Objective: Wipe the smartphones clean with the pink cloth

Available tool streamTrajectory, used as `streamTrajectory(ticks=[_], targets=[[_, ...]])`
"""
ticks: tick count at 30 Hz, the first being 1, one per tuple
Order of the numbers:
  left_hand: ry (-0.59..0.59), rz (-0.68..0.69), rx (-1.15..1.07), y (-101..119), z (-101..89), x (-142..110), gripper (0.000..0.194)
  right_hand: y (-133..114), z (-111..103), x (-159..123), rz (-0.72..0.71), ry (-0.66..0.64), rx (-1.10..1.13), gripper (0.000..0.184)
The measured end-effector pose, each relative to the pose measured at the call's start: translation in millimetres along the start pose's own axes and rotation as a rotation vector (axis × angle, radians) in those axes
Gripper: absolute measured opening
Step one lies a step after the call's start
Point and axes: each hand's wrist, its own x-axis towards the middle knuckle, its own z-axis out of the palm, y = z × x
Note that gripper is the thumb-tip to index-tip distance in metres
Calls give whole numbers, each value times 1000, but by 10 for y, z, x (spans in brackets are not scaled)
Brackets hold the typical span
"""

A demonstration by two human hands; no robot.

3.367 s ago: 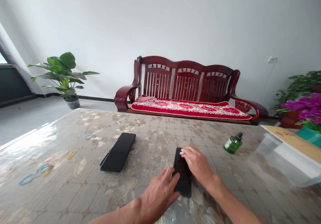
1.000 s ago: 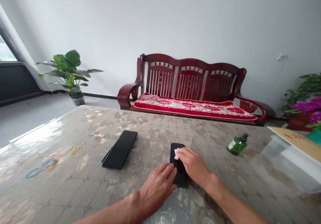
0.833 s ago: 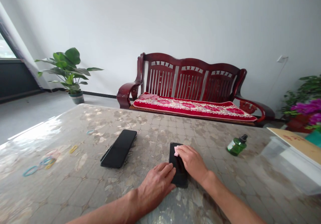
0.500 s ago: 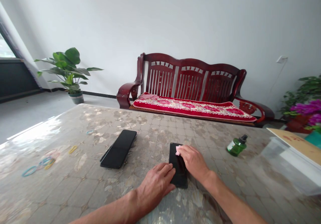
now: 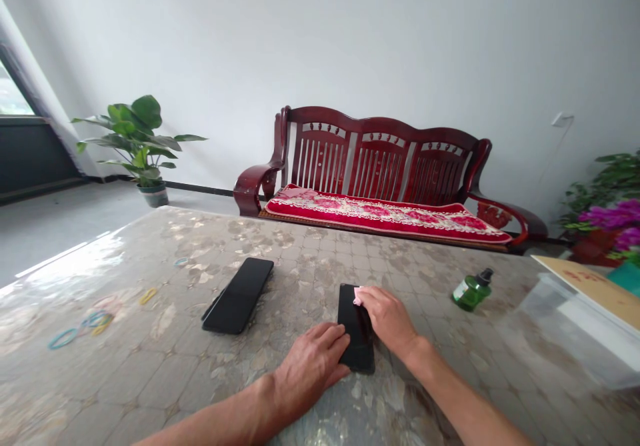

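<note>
A black smartphone [image 5: 357, 339] lies flat on the table in front of me, screen up. My left hand [image 5: 316, 356] holds its lower left side, fingertips on the screen's edge and thumb at the near end. In my right hand [image 5: 387, 313] a small pink cloth [image 5: 357, 295] is pinched, pressed to the upper right part of the screen. Most of the cloth is hidden under the fingers. To the left, another black smartphone [image 5: 240, 296] rests with a thin dark edge showing beneath it, perhaps a second device.
A green spray bottle [image 5: 471, 291] stands on the right, beside a clear plastic box [image 5: 565, 333] with a cardboard sheet [image 5: 595, 283] on top. Colored rubber bands [image 5: 95, 323] lie at the left of the patterned tabletop [image 5: 200, 373]. Beyond it is a wooden bench [image 5: 377, 159].
My right hand has shifted slightly right with the pink cloth along the top of the screen. My left hand keeps its hold; the phone stays put.
</note>
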Motion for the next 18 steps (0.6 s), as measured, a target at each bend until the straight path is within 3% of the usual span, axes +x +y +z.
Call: streamTrajectory(ticks=[6, 14, 18], targets=[[-8, -12, 1, 4, 15, -5, 31, -129, -99, -227, -75, -6, 39, 38], [20, 7, -1, -14, 47, -11, 29, -69, -12, 23, -15, 9, 13, 35], [23, 2, -2, -22, 66, -15, 30, -144, -59, -100, -7, -22, 18, 34]])
